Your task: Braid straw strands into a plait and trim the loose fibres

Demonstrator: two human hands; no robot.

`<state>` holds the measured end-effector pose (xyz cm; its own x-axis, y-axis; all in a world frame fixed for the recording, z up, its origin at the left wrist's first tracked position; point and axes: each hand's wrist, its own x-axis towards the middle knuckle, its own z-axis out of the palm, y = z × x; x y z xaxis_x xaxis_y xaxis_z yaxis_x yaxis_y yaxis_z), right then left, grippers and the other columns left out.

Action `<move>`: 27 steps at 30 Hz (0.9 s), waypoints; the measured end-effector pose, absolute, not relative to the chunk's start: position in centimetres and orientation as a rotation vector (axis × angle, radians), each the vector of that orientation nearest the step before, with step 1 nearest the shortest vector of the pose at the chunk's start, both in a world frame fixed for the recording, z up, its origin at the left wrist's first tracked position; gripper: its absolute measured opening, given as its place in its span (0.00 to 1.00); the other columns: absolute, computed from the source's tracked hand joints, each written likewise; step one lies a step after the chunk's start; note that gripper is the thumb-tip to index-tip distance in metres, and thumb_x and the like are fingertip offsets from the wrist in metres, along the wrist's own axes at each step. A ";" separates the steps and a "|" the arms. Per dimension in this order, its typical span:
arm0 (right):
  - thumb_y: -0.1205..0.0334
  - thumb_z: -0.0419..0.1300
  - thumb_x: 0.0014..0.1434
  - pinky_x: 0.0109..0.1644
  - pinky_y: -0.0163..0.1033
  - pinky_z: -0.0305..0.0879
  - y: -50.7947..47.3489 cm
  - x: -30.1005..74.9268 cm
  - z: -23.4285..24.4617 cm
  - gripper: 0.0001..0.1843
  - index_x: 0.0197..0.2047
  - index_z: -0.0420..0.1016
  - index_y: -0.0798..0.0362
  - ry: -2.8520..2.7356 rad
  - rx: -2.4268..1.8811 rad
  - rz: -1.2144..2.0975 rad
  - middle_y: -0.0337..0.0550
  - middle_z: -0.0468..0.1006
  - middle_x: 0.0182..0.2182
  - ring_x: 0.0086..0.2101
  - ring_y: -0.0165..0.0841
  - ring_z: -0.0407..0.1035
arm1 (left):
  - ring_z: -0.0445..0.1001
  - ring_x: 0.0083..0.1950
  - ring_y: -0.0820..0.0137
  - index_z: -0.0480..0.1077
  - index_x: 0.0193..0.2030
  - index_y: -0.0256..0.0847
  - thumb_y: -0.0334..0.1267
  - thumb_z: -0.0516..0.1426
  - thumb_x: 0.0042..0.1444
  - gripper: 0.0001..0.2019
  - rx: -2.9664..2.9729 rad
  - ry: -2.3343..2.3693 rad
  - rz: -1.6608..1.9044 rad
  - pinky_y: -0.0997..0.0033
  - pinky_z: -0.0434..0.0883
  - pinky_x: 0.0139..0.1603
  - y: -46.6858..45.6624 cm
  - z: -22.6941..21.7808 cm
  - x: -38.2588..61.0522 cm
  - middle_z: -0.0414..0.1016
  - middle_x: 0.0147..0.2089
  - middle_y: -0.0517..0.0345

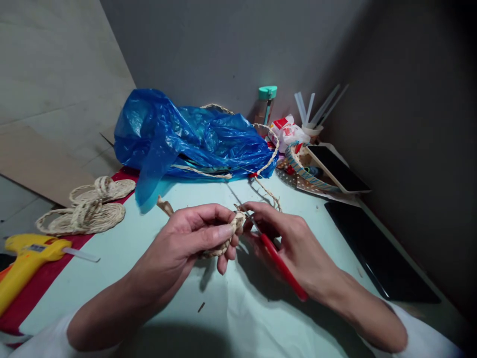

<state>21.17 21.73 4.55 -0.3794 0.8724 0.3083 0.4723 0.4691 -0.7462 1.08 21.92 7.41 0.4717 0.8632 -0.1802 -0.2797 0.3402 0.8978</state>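
Observation:
My left hand [197, 238] pinches a small piece of braided straw [237, 223] between thumb and fingers, and most of the piece is hidden behind the hand. My right hand [285, 243] is closed around red-handled scissors [278, 263], blades pointing up and to the left. The blades pass close beside the straw's upper end; whether they touch it I cannot tell. Right-hand fingertips are near the straw too. A dry straw end [164, 205] sticks out behind my left hand.
At left lie two woven straw sandals [84, 219] and a yellow glue gun [37, 248]. A blue plastic bag [201, 139] with straw cord [274, 154] fills the back. To the right are a basket [298, 166], a tablet [337, 169], a black panel [376, 248] and glue sticks [309, 107].

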 end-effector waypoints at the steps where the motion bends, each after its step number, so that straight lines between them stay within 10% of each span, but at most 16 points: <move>1: 0.72 0.56 0.60 0.33 0.33 0.65 21.6 21.1 4.3 0.20 0.56 0.67 0.51 -2.033 -1.123 0.735 0.37 0.77 0.33 0.28 0.29 0.69 | 0.73 0.27 0.76 0.78 0.37 0.35 0.31 0.62 0.59 0.03 0.930 0.743 0.843 0.81 0.73 0.29 22.0 7.4 1.1 0.75 0.29 0.57; 7: 0.67 0.58 0.60 0.31 0.34 0.65 21.1 21.4 4.6 0.28 0.62 0.56 0.51 -1.939 -1.195 0.419 0.39 0.76 0.36 0.25 0.28 0.67 | 0.74 0.27 0.77 0.77 0.36 0.35 0.29 0.62 0.59 0.02 0.825 0.750 0.936 0.82 0.73 0.26 21.8 7.6 0.8 0.76 0.30 0.56; 27: 0.75 0.57 0.60 0.38 0.40 0.68 21.3 21.7 4.3 0.14 0.51 0.71 0.60 -2.152 -1.059 -0.684 0.52 0.81 0.39 0.35 0.37 0.74 | 0.76 0.27 0.74 0.79 0.40 0.38 0.30 0.64 0.57 0.05 0.820 0.682 0.951 0.81 0.73 0.25 21.7 7.3 1.1 0.78 0.29 0.55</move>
